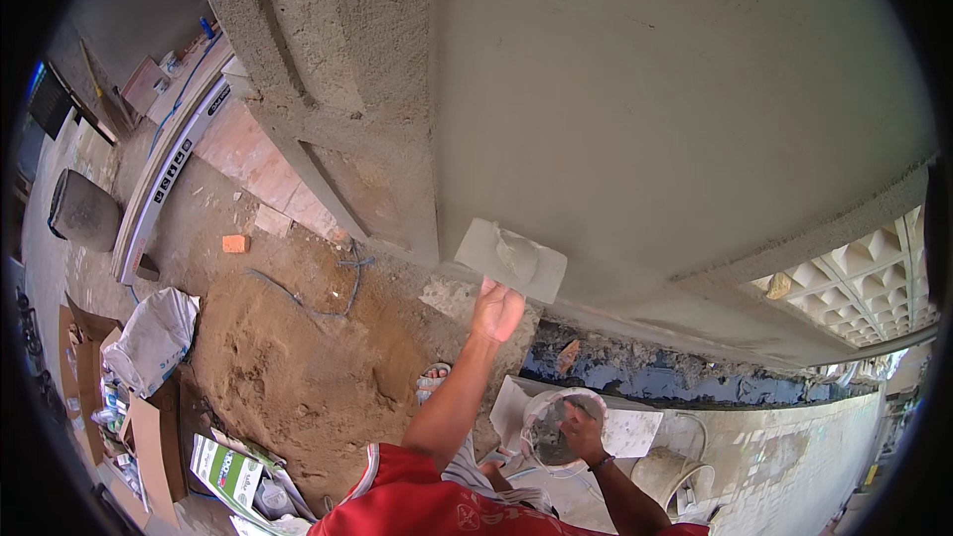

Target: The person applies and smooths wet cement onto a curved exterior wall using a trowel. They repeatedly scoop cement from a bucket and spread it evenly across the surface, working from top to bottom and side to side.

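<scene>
Red shirt point(417, 496), worn, nearest below both hands. Grey plastered wall point(675, 109), beyond both hands. Brown sand heap point(288, 377), left of the left hand. Rectangular plastering board point(546, 278), mortar lump point(516, 256) on its face, at the left hand's fingers. Round bucket point(534, 409), grey-smeared inside, around the right hand. Left hand point(498, 313): gripping the board's near edge, fingers partly hidden. Right hand point(581, 432): fingers bent; cannot tell whether anything is gripped. Orange brick piece point(235, 243), well left of the left hand.

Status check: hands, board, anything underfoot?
Left hand holding plastering board, mortar lump on it. Right hand inside bucket. Loose cord on ground, leftward.
</scene>
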{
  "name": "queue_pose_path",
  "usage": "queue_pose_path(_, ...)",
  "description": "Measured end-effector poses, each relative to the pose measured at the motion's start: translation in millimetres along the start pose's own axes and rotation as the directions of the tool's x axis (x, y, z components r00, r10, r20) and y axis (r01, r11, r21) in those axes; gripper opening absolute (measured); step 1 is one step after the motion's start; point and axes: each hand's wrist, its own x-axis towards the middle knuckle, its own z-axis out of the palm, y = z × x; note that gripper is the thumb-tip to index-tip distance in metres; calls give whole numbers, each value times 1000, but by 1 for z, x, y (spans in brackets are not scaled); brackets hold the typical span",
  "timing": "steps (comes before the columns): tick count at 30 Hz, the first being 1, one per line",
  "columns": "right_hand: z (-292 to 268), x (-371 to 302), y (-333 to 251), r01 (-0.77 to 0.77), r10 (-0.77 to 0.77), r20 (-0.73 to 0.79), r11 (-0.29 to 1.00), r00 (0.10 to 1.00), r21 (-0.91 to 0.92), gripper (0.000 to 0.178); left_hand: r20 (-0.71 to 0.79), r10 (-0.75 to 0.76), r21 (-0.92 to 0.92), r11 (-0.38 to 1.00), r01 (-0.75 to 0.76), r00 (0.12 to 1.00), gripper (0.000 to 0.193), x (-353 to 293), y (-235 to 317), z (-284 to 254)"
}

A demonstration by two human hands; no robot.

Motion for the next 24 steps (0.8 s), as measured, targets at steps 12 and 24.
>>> queue_pose_path(12,-5,139,-162,87,-44,-278,985,960,146,45,-175,75,247,969,-30,982,64,33,15,47)
queue_pose_path(24,-47,249,-244,407,-595,-455,796,662,-448,48,-336,168,360,932,-39,927,45,35,15,110)
